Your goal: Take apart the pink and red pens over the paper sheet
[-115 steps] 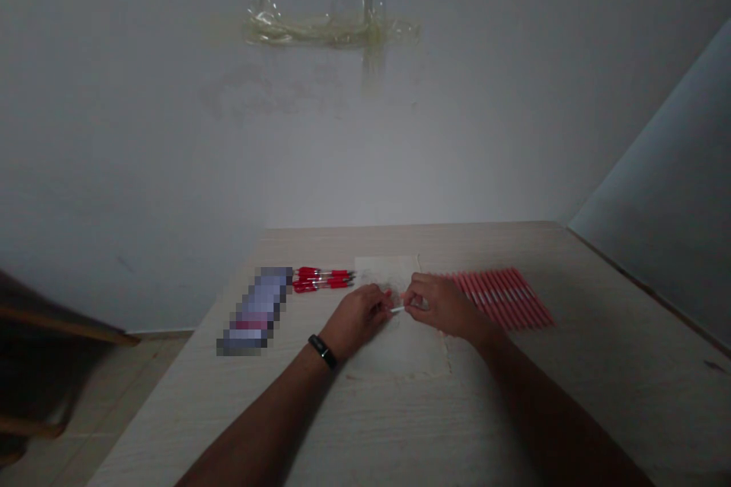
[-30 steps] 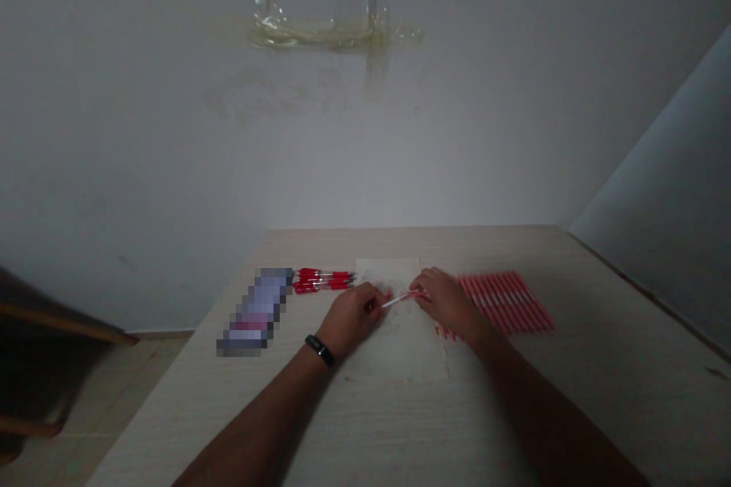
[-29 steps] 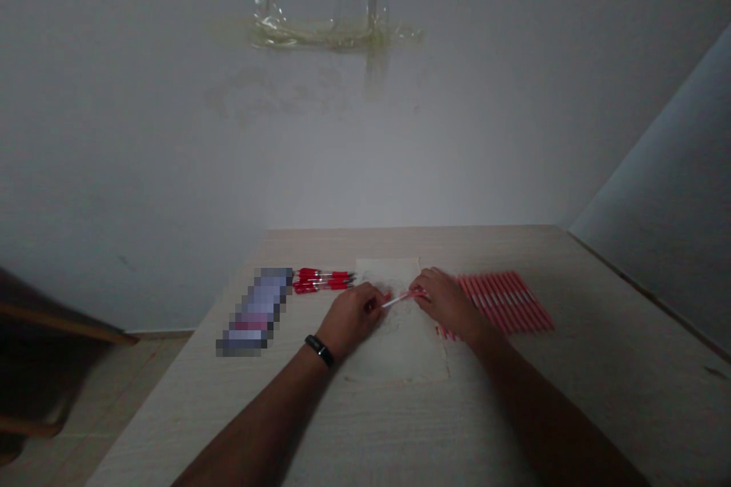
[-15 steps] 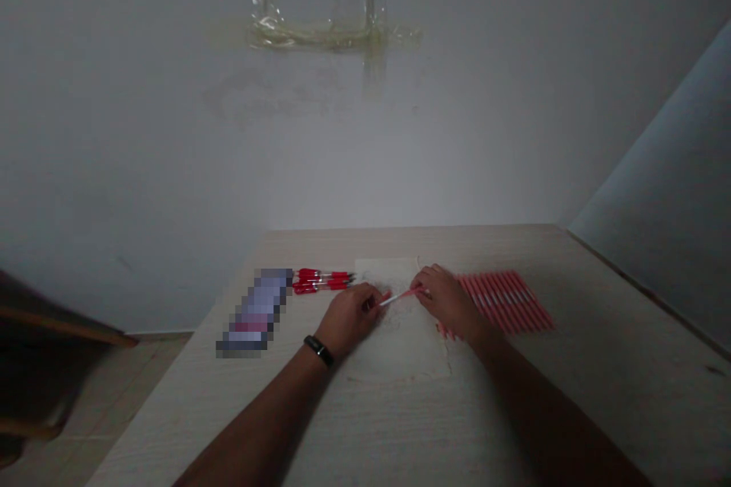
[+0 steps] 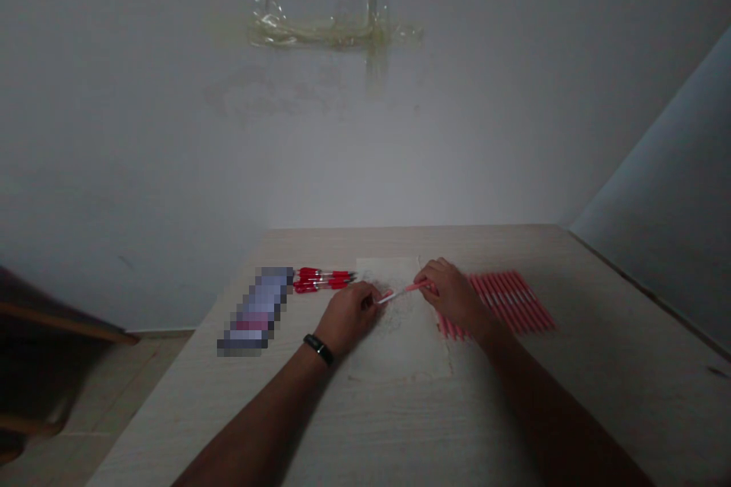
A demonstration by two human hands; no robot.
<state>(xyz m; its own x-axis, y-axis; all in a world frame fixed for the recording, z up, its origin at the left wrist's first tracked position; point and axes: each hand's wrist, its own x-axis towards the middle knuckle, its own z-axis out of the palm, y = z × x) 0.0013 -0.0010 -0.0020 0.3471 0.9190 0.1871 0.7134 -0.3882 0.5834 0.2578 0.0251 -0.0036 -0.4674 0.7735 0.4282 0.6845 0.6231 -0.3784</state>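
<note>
Since a second ago the right hand [image 5: 454, 295] has moved toward 3 o'clock, its grip closed on a red-and-white pen barrel [image 5: 404, 291] above the paper sheet [image 5: 400, 350] on the bench [image 5: 354, 426]; whether the left hand [image 5: 347, 317] grips its white end is unclear.

One head-worn camera looks forward and down across the table [image 5: 365, 426] toward the wall [image 5: 365, 152]. At close range, it frames the left hand [image 5: 348, 317] and right hand [image 5: 451, 297] low in view.

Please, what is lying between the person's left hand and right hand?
In the head view, a slim red-and-white tube spans the gap between the left hand and the right hand, its ends at their fingers, above a pale sheet of paper.
</note>
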